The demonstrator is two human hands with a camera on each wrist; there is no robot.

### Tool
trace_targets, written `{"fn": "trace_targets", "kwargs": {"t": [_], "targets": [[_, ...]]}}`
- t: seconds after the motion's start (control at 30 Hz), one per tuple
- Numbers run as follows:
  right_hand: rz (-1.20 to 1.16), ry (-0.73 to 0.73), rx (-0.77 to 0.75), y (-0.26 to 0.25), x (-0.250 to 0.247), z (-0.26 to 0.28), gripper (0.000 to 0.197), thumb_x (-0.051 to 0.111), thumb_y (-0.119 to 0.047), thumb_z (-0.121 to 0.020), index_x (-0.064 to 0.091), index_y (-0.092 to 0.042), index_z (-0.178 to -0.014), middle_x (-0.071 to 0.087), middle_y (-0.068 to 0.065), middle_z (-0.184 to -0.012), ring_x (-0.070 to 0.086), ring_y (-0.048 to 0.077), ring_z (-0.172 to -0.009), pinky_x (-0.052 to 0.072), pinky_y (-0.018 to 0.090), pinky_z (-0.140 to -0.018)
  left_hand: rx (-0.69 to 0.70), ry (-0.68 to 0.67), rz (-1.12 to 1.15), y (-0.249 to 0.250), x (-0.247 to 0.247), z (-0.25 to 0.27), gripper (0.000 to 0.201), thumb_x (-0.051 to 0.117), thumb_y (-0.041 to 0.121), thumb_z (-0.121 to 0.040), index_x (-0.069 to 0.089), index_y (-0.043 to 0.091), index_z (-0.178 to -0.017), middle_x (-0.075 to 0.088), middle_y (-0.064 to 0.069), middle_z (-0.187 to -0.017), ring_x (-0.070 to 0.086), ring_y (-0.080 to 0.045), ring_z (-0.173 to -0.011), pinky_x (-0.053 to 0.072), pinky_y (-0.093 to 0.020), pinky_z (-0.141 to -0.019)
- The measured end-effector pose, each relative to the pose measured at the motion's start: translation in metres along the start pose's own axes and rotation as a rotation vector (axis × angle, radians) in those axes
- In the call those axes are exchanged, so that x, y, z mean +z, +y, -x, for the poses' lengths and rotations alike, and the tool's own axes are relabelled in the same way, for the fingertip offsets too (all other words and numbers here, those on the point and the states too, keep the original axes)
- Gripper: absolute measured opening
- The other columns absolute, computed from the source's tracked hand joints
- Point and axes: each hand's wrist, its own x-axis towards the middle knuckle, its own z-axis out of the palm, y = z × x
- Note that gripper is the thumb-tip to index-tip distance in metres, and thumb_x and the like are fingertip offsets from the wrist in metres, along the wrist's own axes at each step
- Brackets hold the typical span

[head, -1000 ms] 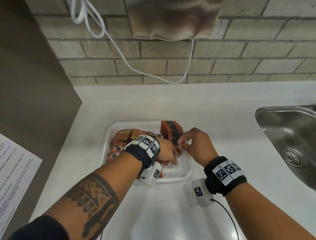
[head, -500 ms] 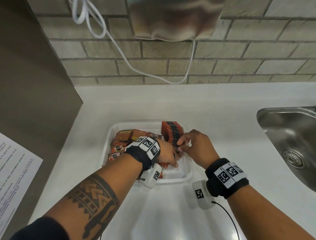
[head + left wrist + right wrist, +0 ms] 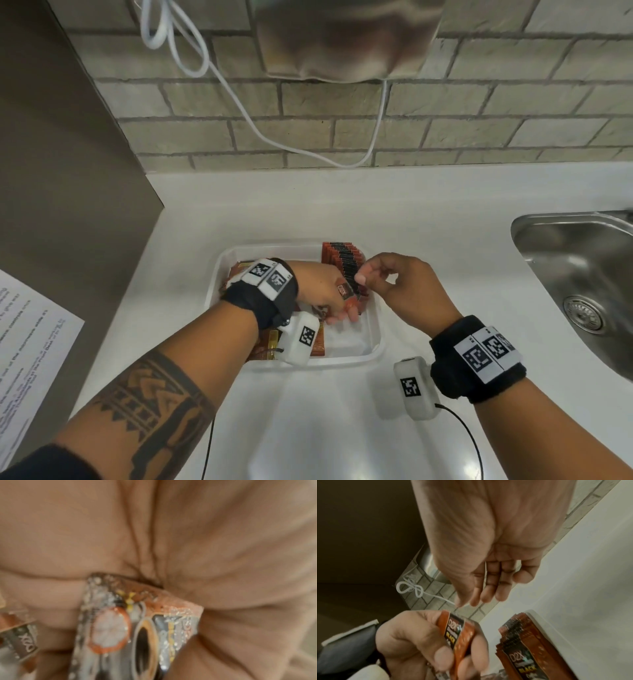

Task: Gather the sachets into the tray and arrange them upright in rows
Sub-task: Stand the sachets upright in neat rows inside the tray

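One upright row (image 3: 344,263) fills the tray's (image 3: 375,346) far-right corner; my left hand (image 3: 323,291) grips a coffee sachet (image 3: 345,291), right hand (image 3: 407,291) loosely curled, empty; loose sachets (image 3: 263,346) remain.

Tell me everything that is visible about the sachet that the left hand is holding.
The sachet is a narrow glossy foil packet, orange-brown with a black panel printed "D2X" and "BLACK"; the left wrist view shows a cup and a round slice picture on it. The left hand pinches it between thumb and fingers, top end up, over the white tray, beside the upright row of sachets. The right hand hovers close; the right wrist view shows a gap.
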Motion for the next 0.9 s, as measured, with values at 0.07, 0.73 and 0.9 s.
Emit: {"fn": "trace_targets", "kwargs": {"t": [0.07,0.73,0.9], "targets": [[-0.109,-0.051,-0.005,-0.009,-0.003,0.001,0.005,0.079,-0.027,-0.085,0.075,-0.025,-0.089,0.074,-0.01,-0.083,0.065,0.003,-0.083,0.044,0.006,-0.075,0.133,0.024,0.174,-0.004,-0.002,0.008,0.029,0.059,-0.007,-0.089,0.071,0.0,-0.114,0.071,-0.008,-0.095,0.067,-0.02,-0.089,0.056,-0.031,-0.087],[0.073,-0.028,-0.028,-0.032,-0.014,-0.015,0.011,0.068,-0.019,-0.093,0.072,-0.026,-0.086,0.072,-0.012,-0.084,0.064,0.002,-0.082,0.047,0.01,-0.071,0.148,0.631,0.041,-0.023,0.006,0.026,0.036,0.094,0.028,-0.066,0.077,0.022,-0.098,0.077,0.009,-0.091,0.072,-0.01,-0.085,0.059,-0.038,-0.087],[0.218,-0.103,0.01,-0.021,-0.011,-0.005,0.011,0.07,-0.021,-0.09,0.073,-0.03,-0.084,0.059,-0.013,-0.095,0.054,0.0,-0.089,0.039,0.009,-0.071,-0.156,0.581,-0.292,-0.017,0.004,0.042,0.039,0.079,0.049,-0.08,0.062,0.014,-0.082,0.062,0.001,-0.077,0.06,-0.017,-0.073,0.046,-0.029,-0.063]]}}
